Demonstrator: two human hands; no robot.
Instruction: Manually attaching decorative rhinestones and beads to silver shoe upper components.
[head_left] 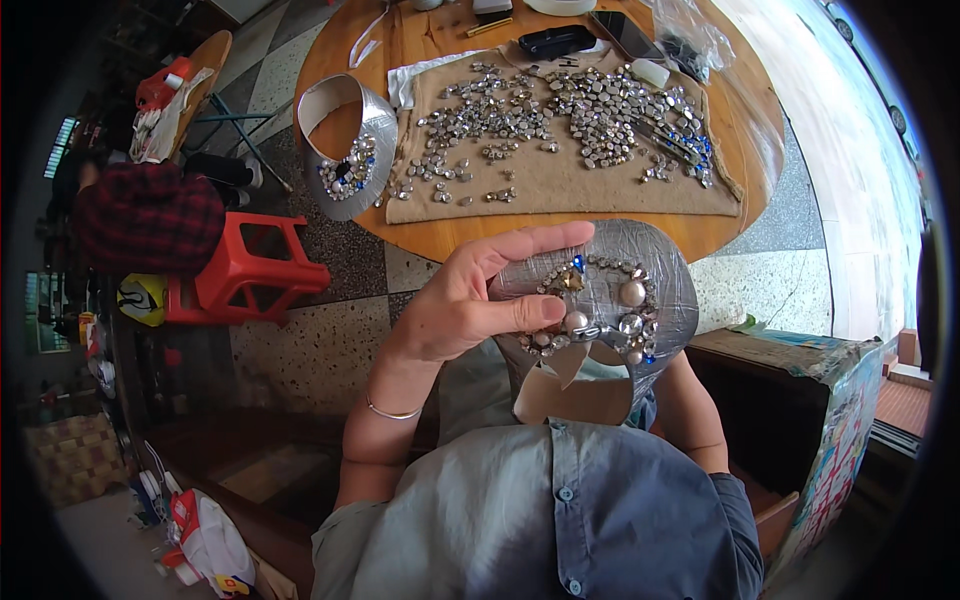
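Observation:
A silver, tape-covered collar form (665,265) is tilted in front of my chest, over my lap. Clear rhinestones, pearls (632,293) and a few blue stones ring its face in a loop. My left hand (470,295) grips its left side, the thumb pressing beside a pearl near the loop's lower left and the index finger stretched along the upper edge. My right forearm (695,415) reaches up behind the form's right side, which hides my right hand and its fingers. Another silver collar form (375,125) with a stone cluster stands at the table's left edge.
On the round wooden table (420,240), a tan cloth (560,195) carries many loose rhinestones (605,110). Behind it lie a black tray (556,41), a phone (627,36) and a plastic bag (690,35). A red stool (255,265) and a person in a checked shirt (150,215) are at left.

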